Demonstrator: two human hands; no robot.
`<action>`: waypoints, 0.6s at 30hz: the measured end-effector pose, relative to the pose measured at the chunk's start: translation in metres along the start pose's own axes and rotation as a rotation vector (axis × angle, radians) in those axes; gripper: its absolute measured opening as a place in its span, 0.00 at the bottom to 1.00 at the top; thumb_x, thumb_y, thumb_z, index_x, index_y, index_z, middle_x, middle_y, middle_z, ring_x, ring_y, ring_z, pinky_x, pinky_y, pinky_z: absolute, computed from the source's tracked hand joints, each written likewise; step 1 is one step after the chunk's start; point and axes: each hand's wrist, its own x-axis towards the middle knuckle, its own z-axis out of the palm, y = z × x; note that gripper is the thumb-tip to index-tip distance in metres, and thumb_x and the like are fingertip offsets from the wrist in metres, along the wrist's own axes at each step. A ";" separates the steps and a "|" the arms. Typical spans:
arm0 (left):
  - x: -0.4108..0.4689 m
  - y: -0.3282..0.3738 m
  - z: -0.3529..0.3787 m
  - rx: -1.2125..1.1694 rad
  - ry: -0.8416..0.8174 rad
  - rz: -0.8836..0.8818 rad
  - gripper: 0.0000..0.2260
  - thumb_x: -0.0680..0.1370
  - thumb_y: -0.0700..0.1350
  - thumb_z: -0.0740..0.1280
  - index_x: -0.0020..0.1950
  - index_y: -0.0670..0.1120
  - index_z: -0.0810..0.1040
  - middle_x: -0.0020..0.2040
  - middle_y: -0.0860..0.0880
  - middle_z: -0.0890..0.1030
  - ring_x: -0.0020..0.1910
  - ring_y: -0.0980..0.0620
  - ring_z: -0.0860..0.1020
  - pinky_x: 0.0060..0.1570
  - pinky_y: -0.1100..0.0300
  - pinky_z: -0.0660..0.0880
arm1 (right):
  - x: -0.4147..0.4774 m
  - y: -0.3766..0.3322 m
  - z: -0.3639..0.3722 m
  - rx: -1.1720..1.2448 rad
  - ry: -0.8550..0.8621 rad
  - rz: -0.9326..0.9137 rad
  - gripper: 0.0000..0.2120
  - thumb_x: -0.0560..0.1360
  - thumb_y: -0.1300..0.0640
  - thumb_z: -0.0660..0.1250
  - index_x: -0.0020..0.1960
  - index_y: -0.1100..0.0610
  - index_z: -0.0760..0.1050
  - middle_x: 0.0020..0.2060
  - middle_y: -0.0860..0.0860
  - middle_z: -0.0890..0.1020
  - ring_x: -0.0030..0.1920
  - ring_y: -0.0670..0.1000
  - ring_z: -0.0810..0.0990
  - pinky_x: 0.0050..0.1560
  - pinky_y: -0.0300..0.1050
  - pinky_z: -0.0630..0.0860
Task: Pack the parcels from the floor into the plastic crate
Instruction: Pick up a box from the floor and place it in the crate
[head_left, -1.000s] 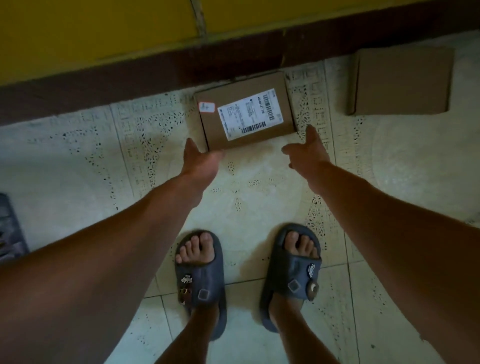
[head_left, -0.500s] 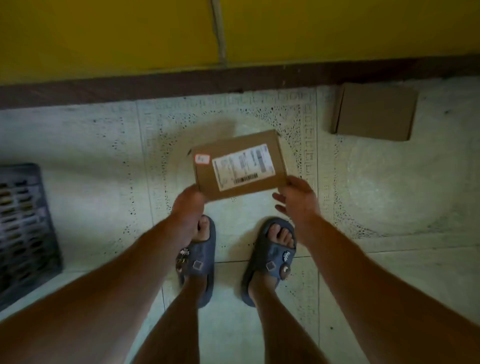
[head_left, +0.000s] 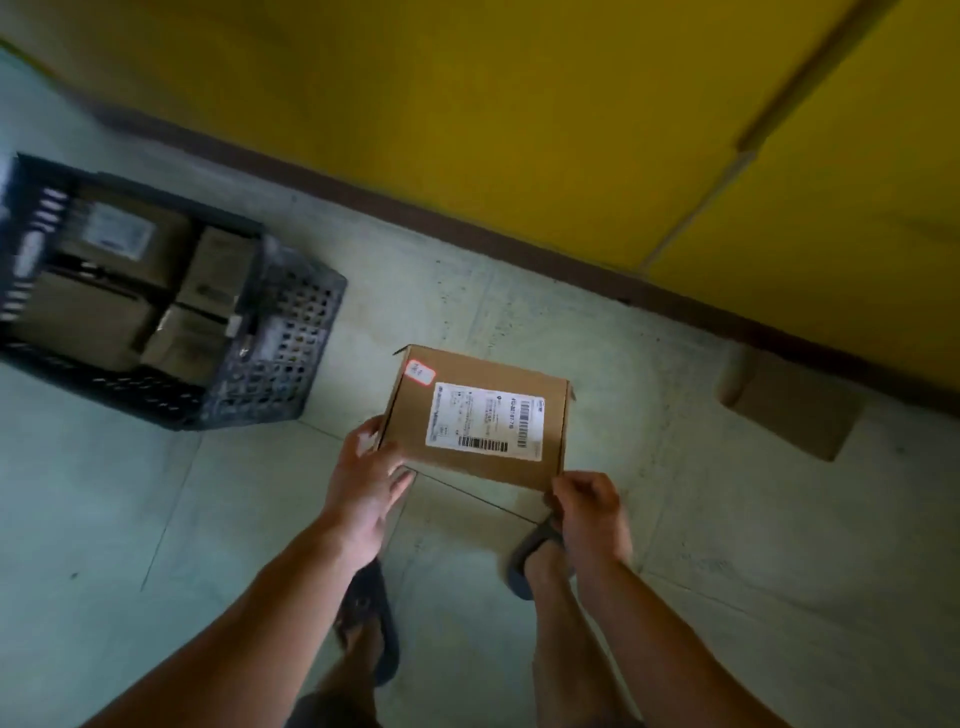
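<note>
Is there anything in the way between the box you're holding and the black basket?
No, nothing visible. The left hand and right hand hold the parcel in the air, and only bare floor lies between it and the crate to its left. The crate already has parcels inside, so free room there is hard to judge.

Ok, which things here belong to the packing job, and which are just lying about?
Job: labelled parcel, held by left hand and right hand; plastic crate, holding packed parcels; plain parcel, not yet picked up.
Just there: sandals; yellow wall.
</note>
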 end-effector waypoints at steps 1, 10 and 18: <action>-0.005 0.004 -0.013 -0.084 0.022 0.011 0.16 0.75 0.37 0.67 0.58 0.54 0.73 0.52 0.52 0.83 0.53 0.55 0.80 0.55 0.57 0.73 | -0.014 -0.002 0.010 -0.028 -0.018 -0.023 0.01 0.76 0.52 0.66 0.45 0.48 0.74 0.41 0.49 0.83 0.41 0.50 0.81 0.42 0.47 0.79; -0.006 0.015 -0.182 -0.485 0.187 0.095 0.19 0.77 0.40 0.66 0.68 0.46 0.71 0.55 0.47 0.83 0.57 0.51 0.79 0.56 0.55 0.73 | -0.119 0.000 0.136 -0.181 -0.247 -0.079 0.02 0.76 0.52 0.67 0.45 0.49 0.77 0.41 0.48 0.84 0.46 0.52 0.83 0.54 0.58 0.79; -0.002 0.018 -0.367 -0.518 0.172 0.140 0.08 0.79 0.40 0.64 0.43 0.53 0.74 0.40 0.60 0.82 0.42 0.62 0.78 0.50 0.59 0.73 | -0.202 -0.018 0.272 -0.132 -0.208 -0.220 0.12 0.76 0.49 0.66 0.58 0.51 0.75 0.47 0.48 0.83 0.47 0.50 0.83 0.53 0.56 0.80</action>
